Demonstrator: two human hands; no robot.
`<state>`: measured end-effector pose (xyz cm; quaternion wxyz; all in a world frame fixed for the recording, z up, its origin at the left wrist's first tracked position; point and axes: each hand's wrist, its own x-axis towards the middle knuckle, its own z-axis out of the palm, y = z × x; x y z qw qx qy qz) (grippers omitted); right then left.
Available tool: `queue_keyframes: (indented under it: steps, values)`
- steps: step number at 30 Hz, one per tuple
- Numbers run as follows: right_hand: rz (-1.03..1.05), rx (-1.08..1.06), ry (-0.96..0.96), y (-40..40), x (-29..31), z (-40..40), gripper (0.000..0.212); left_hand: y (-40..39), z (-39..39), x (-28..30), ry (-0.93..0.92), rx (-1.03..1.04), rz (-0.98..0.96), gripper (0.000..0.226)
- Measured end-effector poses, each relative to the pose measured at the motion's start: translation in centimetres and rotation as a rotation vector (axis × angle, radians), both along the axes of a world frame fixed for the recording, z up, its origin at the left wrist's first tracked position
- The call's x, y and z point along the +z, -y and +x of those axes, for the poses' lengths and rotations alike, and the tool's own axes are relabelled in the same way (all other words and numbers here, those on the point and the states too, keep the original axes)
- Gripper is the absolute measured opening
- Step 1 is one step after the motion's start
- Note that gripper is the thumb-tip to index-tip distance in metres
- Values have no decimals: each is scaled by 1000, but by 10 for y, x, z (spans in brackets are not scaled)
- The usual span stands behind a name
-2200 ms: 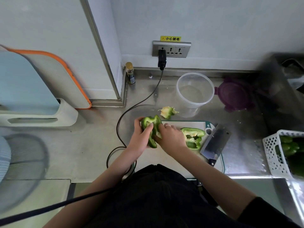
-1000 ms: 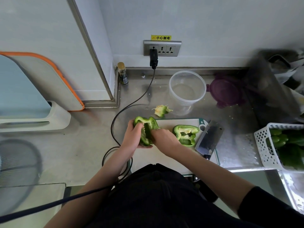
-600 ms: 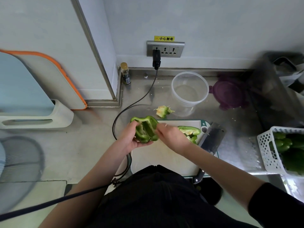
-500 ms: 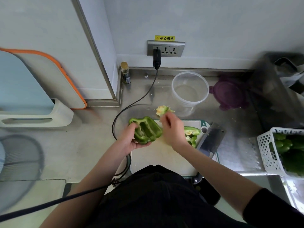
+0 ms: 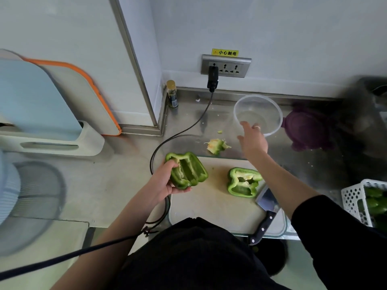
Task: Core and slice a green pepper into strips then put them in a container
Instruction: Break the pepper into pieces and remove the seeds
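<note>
my left hand [image 5: 165, 183]: fingers curled round a cored green pepper half [image 5: 188, 170], held at the left edge of the beige cutting board [image 5: 211, 206].
my right hand [image 5: 252, 139]: fingers spread, empty, near the clear round plastic container [image 5: 272, 109].
second green pepper half [image 5: 243, 182]: on the board, cut side up.
cleaver with black handle [image 5: 266, 208]: on the board's right edge.

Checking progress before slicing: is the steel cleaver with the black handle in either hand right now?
No: the steel cleaver with the black handle lies on the pale cutting board, untouched by the left hand or right hand.

Cleaver blade [image 5: 267, 198] partly under the right forearm; white basket [image 5: 356, 200] cut off at right edge.
</note>
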<state>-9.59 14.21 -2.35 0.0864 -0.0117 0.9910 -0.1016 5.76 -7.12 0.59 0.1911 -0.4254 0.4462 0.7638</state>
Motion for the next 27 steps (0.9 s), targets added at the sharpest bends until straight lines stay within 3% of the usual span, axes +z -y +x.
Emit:
queue_keyframes:
  steps: [3, 9, 13, 15, 17, 19, 21, 24, 27]
  values:
    - [134, -3, -20, -14, 1, -18, 26, 0, -1, 1, -2, 24, 13, 15]
    - [46, -164, -45, -23, 18, -30, 36, -4, -7, 1, -33, 114, 41, 19]
    - [-322, 131, -38, 39, 30, 44, 12, -15, -14, -4, -69, 107, -25, 32]
    - [-413, 339, 57, 69, 26, 84, 20, -19, -17, -3, -84, 47, -60, 37]
    - [-402, 324, 96, 81, 15, 103, 41, -20, -17, -2, -99, 3, -69, 42]
    - [-344, 272, -15, 80, 9, 110, 50, -19, -14, -5, -126, 16, -45, 48]
    - [-288, 328, -105, 78, 9, 113, 42, -18, -13, -7, -157, 38, -16, 56]
    - [-225, 407, 104, 81, 12, 114, 25, -19, -10, -6, -210, -57, -20, 67]
    - [-88, 439, 140, 85, 11, 115, 15, -21, -6, -2, -254, -159, -68, 74]
